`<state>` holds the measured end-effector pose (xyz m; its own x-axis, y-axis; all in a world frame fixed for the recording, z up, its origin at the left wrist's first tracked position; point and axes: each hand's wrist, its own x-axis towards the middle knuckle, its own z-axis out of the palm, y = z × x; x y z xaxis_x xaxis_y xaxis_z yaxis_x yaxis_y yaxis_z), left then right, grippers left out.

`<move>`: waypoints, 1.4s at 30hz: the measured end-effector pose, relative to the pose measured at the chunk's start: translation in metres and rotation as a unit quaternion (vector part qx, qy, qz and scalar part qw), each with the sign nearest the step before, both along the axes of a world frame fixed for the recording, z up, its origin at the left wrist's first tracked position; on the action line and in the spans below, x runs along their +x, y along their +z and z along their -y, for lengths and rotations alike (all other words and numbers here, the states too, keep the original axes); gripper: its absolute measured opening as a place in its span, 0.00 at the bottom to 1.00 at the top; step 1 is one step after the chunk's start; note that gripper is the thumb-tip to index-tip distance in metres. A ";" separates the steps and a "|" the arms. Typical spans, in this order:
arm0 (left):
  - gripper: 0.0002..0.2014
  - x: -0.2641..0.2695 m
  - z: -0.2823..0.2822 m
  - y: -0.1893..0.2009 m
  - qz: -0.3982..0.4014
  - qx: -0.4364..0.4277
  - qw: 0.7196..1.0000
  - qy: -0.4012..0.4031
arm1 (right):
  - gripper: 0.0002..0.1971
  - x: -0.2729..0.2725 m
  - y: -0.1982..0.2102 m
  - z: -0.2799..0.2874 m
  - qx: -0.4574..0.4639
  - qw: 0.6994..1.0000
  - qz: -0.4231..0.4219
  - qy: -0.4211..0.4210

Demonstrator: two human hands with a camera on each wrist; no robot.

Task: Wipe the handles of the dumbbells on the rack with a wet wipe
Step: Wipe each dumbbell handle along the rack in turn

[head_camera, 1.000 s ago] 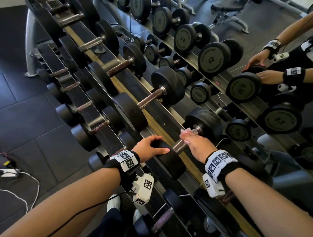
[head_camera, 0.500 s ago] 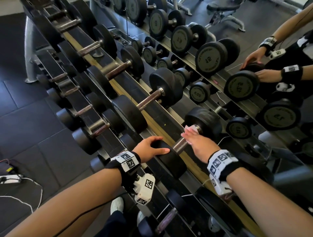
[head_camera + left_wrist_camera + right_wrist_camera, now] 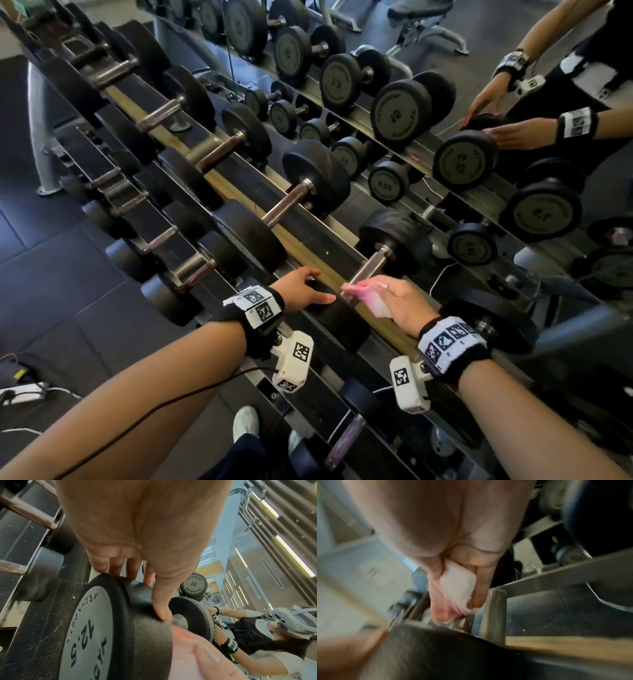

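Observation:
A 12.5 dumbbell lies on the top shelf of the rack (image 3: 239,192), and its steel handle (image 3: 371,265) is bare from the far head (image 3: 394,236) down to my right hand. My right hand (image 3: 394,301) pinches a folded white wet wipe (image 3: 368,296) (image 3: 458,585) round the handle's near end, by the near head (image 3: 337,318). My left hand (image 3: 301,289) lies over that near head (image 3: 96,628), fingers draped across its rim and thumb (image 3: 161,601) along its edge. The right wrist view is blurred.
More dumbbells (image 3: 294,202) line the top shelf to the far left, smaller ones (image 3: 191,270) the lower shelf. A mirror behind the rack reflects the weights (image 3: 399,114) and my arms (image 3: 513,132). Cables and a power strip (image 3: 20,394) lie on the black floor at left.
My right hand has slid the wipe along the handle, from the far head back to the near end. The left hand has stayed on the near head.

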<state>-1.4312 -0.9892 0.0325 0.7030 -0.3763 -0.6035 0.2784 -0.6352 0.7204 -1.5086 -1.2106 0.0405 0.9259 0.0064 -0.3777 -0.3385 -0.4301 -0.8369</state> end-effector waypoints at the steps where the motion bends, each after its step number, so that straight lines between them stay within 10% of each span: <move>1: 0.38 -0.001 0.001 0.001 0.002 -0.003 1.000 0.001 | 0.13 -0.004 0.000 0.002 0.010 0.997 0.027 -0.071; 9: 0.36 -0.002 -0.002 -0.003 0.001 -0.003 1.000 0.001 | 0.16 -0.008 -0.057 0.004 0.082 0.910 0.009 -0.405; 21: 0.34 0.008 -0.005 -0.007 -0.023 0.006 1.000 -0.014 | 0.20 0.021 -0.068 -0.014 0.296 0.869 0.030 -0.395; 32: 0.33 0.008 -0.004 -0.003 -0.013 0.011 1.000 -0.025 | 0.16 -0.015 -0.065 -0.023 0.264 0.906 -0.020 -0.331; 37: 0.32 0.004 -0.005 0.000 -0.012 0.003 1.000 -0.024 | 0.19 0.004 -0.064 0.000 0.314 0.831 0.053 -0.457; 42: 0.32 0.004 -0.005 0.001 -0.009 0.000 1.000 -0.017 | 0.24 0.021 -0.062 -0.021 0.302 0.860 0.024 -0.410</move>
<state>-1.4275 -0.9843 0.0332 0.6785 -0.3994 -0.6165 0.2696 -0.6453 0.7148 -1.4875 -1.1893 -0.0216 0.7262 -0.4753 -0.4967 -0.2803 0.4551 -0.8452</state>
